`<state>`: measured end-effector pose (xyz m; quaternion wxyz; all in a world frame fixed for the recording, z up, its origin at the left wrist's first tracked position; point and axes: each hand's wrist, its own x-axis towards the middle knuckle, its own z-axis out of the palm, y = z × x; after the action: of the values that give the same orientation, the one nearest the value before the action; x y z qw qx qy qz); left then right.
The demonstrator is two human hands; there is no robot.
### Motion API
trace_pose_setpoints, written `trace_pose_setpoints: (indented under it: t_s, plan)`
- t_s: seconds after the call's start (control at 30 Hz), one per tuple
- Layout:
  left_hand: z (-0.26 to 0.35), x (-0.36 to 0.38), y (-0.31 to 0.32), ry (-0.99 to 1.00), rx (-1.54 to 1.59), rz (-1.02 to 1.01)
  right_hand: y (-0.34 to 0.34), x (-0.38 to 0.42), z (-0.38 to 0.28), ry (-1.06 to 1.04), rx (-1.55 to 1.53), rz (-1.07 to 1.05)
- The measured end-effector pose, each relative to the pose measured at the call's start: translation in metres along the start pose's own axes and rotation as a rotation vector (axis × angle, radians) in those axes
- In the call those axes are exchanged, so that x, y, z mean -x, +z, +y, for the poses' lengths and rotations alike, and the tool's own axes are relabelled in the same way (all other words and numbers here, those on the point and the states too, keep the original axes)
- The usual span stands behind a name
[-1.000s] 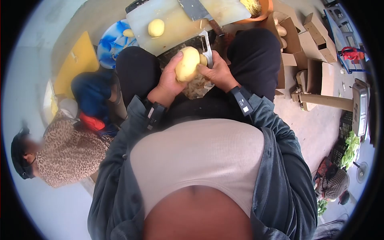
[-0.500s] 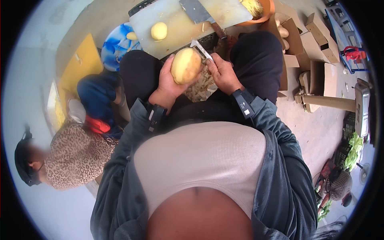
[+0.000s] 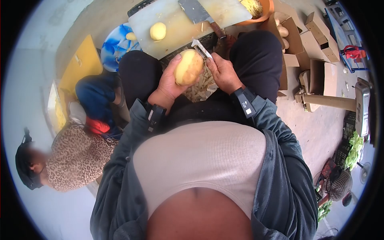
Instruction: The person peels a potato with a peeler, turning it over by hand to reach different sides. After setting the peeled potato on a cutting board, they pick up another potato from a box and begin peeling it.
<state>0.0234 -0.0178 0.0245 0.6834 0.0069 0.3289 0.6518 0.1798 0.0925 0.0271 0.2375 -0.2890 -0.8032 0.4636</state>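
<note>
Cupping a potato (image 3: 188,69) just off the near edge of the board (image 3: 172,22), the left hand (image 3: 167,82) has its fingers spread to the potato's width and wrapped round its left side, thumb uppermost; the fingertips beneath are hidden. The potato shows smooth yellow flesh with browner patches on its right. Closed firmly on the peeler (image 3: 206,53), thumb against the handle, the right hand (image 3: 227,76) is also nearer than the board; the blade is at the potato's upper right, though whether it touches cannot be told. Peelings (image 3: 198,91) lie beneath both hands. A second potato (image 3: 158,31) rests on the board's left part, and a cleaver (image 3: 195,11) on its right part. Left of the board is a blue-and-white basin (image 3: 109,52); against its right end, an orange bowl (image 3: 269,11) of yellow shreds (image 3: 252,7); further right, a box (image 3: 296,38) holding more potatoes (image 3: 283,31).
</note>
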Motion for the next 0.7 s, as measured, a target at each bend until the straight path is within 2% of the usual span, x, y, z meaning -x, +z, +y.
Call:
trace_pose_setpoints:
  t_s: [0.1, 0.37, 0.43, 0.5, 0.53, 0.7]
  plan:
    - [-0.001, -0.003, -0.007, -0.006, 0.027, -0.047, -0.001, 0.0, -0.002, 0.025, 0.014, -0.038]
    - [-0.004, -0.003, -0.009, -0.01, 0.057, -0.024, 0.004, 0.003, 0.003, 0.005, -0.069, -0.056]
    - [-0.003, -0.001, -0.007, -0.016, 0.052, -0.034, 0.003, 0.007, -0.003, 0.029, -0.271, -0.14]
    - [-0.002, -0.001, -0.003, 0.019, 0.102, 0.107, 0.007, 0.01, -0.002, -0.01, -0.165, -0.162]
    - [-0.002, 0.0, -0.001, 0.02, 0.104, 0.107, 0.008, 0.012, -0.003, -0.049, -0.06, -0.183]
    - [-0.005, 0.001, -0.004, 0.0, 0.121, 0.08, 0.006, 0.013, 0.0, -0.09, -0.008, -0.184]
